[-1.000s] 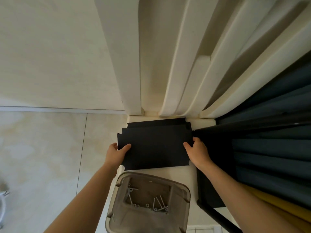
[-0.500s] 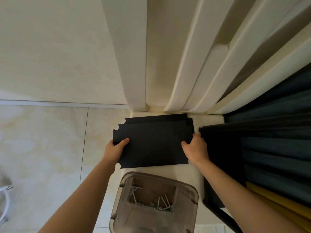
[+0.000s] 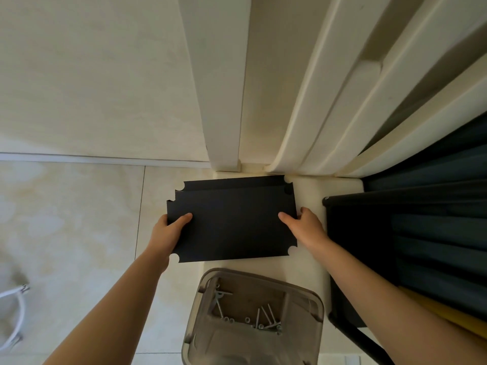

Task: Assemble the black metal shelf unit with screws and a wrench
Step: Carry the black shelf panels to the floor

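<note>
While gripped, black shelf panel (image 3: 234,219) spans left hand (image 3: 168,233), right hand (image 3: 305,227).

Between your hands: flat black metal shelf panel (image 3: 232,222), matte, uniform tone. Nearer you: grey-brown plastic tub (image 3: 237,346) holding silver metal screws (image 3: 266,320). To your left: glossy cream floor tiles (image 3: 66,233), faint yellowish marbling, thin grey grout lines. Above tiles: plain off-white wall (image 3: 92,75). Ahead of you: cream-white upright moulded panels (image 3: 263,88), darker shading in grooves. To your right: dark navy-blue pleated fabric (image 3: 434,233), mustard-yellow strip (image 3: 471,325) at lower edge, black tubular frame (image 3: 395,194) in front. Far left: white curved cable (image 3: 23,309).
</note>
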`<act>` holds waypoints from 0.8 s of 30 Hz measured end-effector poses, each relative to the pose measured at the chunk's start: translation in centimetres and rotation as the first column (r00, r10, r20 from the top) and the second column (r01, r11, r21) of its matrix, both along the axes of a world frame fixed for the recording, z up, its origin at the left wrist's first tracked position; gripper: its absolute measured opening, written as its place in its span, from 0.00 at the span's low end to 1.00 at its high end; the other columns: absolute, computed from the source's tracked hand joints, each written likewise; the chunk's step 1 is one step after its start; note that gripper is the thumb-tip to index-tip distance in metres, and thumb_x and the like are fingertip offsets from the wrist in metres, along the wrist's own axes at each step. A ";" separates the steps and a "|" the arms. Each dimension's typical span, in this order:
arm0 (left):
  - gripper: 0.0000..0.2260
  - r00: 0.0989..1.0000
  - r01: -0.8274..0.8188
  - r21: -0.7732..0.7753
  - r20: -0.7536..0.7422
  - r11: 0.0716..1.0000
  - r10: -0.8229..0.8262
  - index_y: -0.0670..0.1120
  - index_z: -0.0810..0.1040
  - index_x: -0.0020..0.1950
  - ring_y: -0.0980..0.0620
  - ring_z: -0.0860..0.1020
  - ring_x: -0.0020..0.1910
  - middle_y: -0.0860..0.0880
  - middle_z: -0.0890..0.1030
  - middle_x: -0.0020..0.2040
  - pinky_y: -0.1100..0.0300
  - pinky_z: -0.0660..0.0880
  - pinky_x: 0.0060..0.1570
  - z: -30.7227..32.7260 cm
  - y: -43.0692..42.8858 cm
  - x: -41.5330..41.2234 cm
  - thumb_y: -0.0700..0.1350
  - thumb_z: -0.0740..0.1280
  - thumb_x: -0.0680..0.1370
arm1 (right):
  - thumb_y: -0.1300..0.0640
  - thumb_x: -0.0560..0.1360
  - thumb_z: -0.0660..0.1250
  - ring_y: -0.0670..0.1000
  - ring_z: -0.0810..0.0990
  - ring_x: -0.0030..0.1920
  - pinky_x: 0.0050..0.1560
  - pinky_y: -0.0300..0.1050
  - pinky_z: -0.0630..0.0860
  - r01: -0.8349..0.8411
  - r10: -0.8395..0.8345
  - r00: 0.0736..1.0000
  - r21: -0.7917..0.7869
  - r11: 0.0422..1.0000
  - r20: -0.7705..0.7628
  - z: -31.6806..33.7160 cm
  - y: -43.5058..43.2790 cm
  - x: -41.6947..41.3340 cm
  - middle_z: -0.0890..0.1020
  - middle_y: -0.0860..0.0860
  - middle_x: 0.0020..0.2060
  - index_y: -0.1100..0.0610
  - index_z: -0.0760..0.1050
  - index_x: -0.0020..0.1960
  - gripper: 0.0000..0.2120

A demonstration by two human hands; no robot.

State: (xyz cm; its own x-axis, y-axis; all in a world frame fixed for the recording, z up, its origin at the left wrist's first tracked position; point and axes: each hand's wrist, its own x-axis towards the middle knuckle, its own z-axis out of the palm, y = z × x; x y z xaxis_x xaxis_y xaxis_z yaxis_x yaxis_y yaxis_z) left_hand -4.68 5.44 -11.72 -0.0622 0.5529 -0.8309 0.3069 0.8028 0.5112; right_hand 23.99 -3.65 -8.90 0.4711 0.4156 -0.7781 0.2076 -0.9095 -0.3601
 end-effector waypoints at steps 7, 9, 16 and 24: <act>0.18 0.999 -0.051 0.023 0.013 0.998 0.050 0.49 0.68 0.65 0.50 0.77 0.50 0.49 0.77 0.56 0.51 0.75 0.49 -0.3 -0.1 0.2 0.49 0.70 0.80 | 0.49 0.78 0.68 0.56 0.78 0.60 0.61 0.49 0.76 0.145 -0.139 0.984 0.045 0.988 -0.116 0.2 0.2 -0.7 0.79 0.56 0.60 0.59 0.75 0.65 0.20; 0.18 0.997 -0.076 0.044 0.007 0.996 0.076 0.50 0.68 0.65 0.51 0.77 0.49 0.50 0.77 0.56 0.54 0.75 0.45 -0.3 -0.1 -0.1 0.49 0.71 0.79 | 0.51 0.78 0.69 0.55 0.78 0.59 0.60 0.48 0.76 0.172 -0.164 0.979 0.061 0.983 -0.121 0.4 0.1 -1.4 0.80 0.54 0.59 0.58 0.75 0.65 0.19; 0.20 0.983 -0.180 0.070 -0.008 0.981 0.181 0.49 0.69 0.67 0.45 0.76 0.56 0.49 0.77 0.59 0.49 0.73 0.52 1.0 -0.6 -3.0 0.50 0.71 0.79 | 0.52 0.78 0.68 0.56 0.77 0.63 0.63 0.53 0.75 0.161 -0.140 0.980 0.153 0.975 -0.138 1.7 1.0 -4.4 0.78 0.52 0.62 0.55 0.72 0.69 0.20; 0.21 0.946 -0.323 0.104 0.001 0.941 0.324 0.49 0.70 0.67 0.45 0.78 0.56 0.48 0.78 0.60 0.47 0.76 0.53 4.0 -1.5 -9.0 0.50 0.73 0.78 | 0.54 0.79 0.67 0.57 0.75 0.65 0.64 0.52 0.74 -0.073 0.095 0.992 0.234 0.970 -0.087 4.7 3.8 -9.2 0.77 0.54 0.64 0.57 0.71 0.69 0.20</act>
State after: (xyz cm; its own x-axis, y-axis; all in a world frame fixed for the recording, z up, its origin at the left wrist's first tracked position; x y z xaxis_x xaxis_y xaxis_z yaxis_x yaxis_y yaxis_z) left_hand -13.69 3.99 -7.73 -0.2645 0.5817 -0.7692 0.0482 0.8046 0.5919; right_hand 14.76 0.16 -4.21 0.3542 0.6231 -0.6974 0.2336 -0.7810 -0.5792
